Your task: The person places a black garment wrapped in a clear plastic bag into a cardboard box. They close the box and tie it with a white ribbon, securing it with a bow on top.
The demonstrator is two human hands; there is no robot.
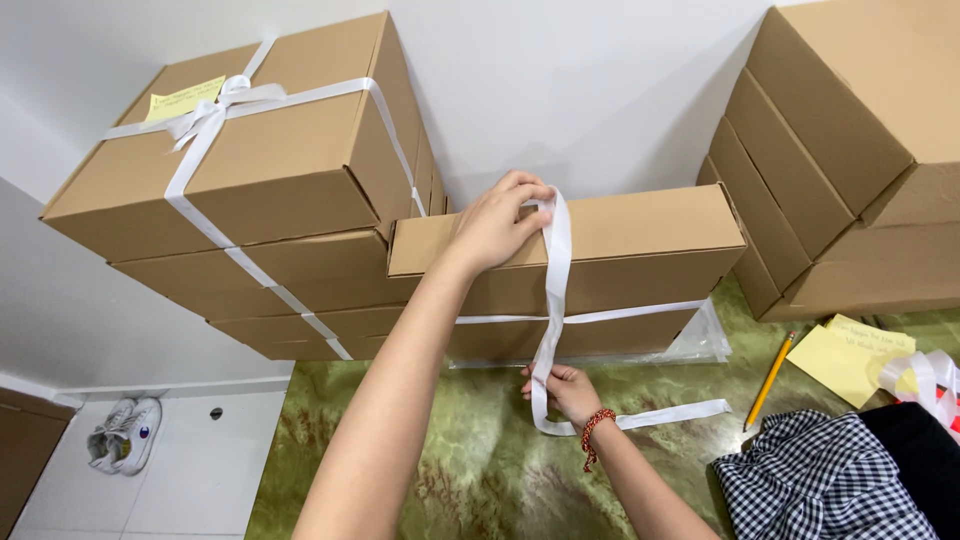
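My left hand (497, 225) rests on the top front edge of a stack of flat cardboard boxes (640, 235) and pinches a white ribbon (555, 290) there. The ribbon runs straight down the front of the stack. My right hand (568, 392), with a red bead bracelet on the wrist, grips the same ribbon low down by the green marble counter (470, 440). A loose ribbon end (680, 412) trails to the right on the counter. Another band of ribbon (630, 314) crosses the front of the stack sideways.
A taller box stack (250, 180) tied with a ribbon bow and a yellow note stands at the left. More boxes (840, 150) are stacked at the right. A pencil (770, 380), yellow notes (845, 355), a ribbon coil (925, 375) and checked cloth (820, 480) lie at the right. Shoes (125, 432) sit on the floor.
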